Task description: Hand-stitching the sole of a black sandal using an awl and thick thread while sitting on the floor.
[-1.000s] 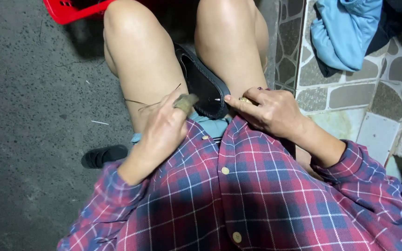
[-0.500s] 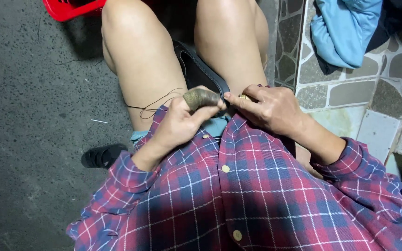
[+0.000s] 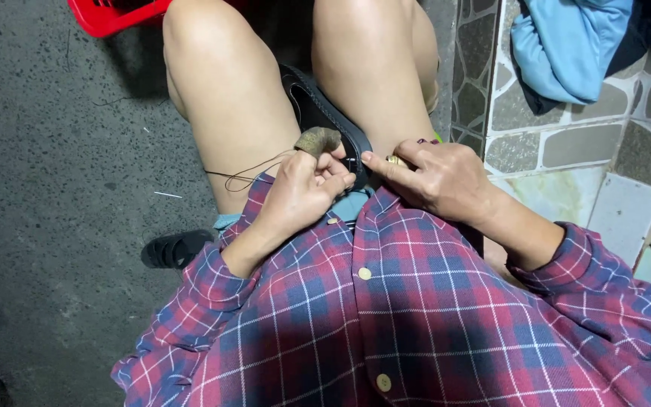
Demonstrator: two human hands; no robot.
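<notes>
The left hand (image 3: 303, 188) was curled shut around a stubby brown-handled awl (image 3: 318, 140), its worn knob standing up past the knuckles; the grip was pressed together, fingers folded tight on the handle. A dark thread (image 3: 246, 172) trailed from that hand across the left thigh. The black leather shoe (image 3: 324, 113) lay wedged between the bare knees, its rim just under both hands; the right hand (image 3: 435, 177) rested on its edge, forefinger and thumb drawn together at the seam, though what they pinched was too small to tell. To stitch this well, I judged, the knees should clamp the shoe firmly; the right fingers should steady the leather close beside the point; the thread should run free of tangles. A red plastic basket (image 3: 114, 13) sat on the concrete floor (image 3: 54, 151) beyond the knee; a blue cloth (image 3: 566, 45) lay on the stone-tiled ledge (image 3: 551, 151).
</notes>
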